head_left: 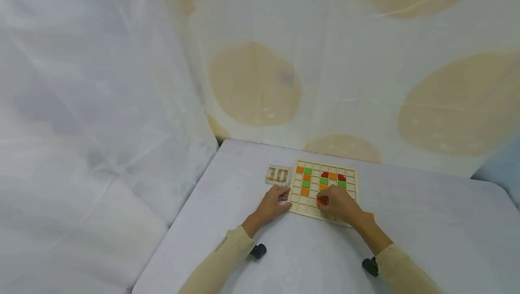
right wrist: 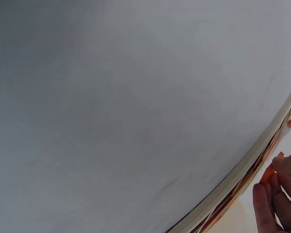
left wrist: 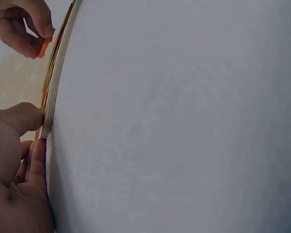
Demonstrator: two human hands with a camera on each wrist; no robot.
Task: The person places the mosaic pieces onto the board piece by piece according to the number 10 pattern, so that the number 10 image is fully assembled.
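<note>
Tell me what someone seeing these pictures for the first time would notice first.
A pale wooden grid board on the white table, dotted with orange, green and red tiles. The right hand pinches an orange tile over the board's near rows, while the left hand rests against the board's left edge. A small pattern card lies just left of the board.

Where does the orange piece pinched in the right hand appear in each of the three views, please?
Head: orange piece at lower centre, over the grid board's near rows.
Left wrist: top left, between fingertips.
Right wrist: lower right edge, beside the fingers.
Shared landmark: the board's pale edge.
</note>
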